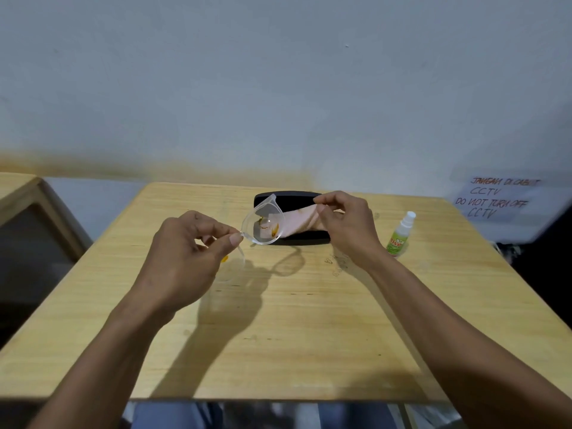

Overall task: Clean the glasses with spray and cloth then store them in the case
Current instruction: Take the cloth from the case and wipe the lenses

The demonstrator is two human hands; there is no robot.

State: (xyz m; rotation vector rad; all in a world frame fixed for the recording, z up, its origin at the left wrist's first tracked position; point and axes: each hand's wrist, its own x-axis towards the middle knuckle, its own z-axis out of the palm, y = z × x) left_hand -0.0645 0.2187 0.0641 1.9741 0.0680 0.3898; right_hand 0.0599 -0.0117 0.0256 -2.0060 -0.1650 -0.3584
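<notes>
Pinching the glasses [263, 226] at the hinge with our left hand [188, 246] above the worktop [278, 320], near the case [291, 199], we should wipe gently with the cloth [298, 222] pinched in our right hand [346, 224].

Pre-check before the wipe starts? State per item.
1. Glasses gripped: ok, left hand pinches the frame at the hinge.
2. Cloth in hand: ok, right hand holds it behind the lens.
3. Cloth touching lens: cannot tell.
4. Lens sprayed: cannot tell.
5. Spray bottle out of the way: ok, upright on the table, right of the hands.
6. Case ready: cannot tell, hands hide much of it.
</notes>
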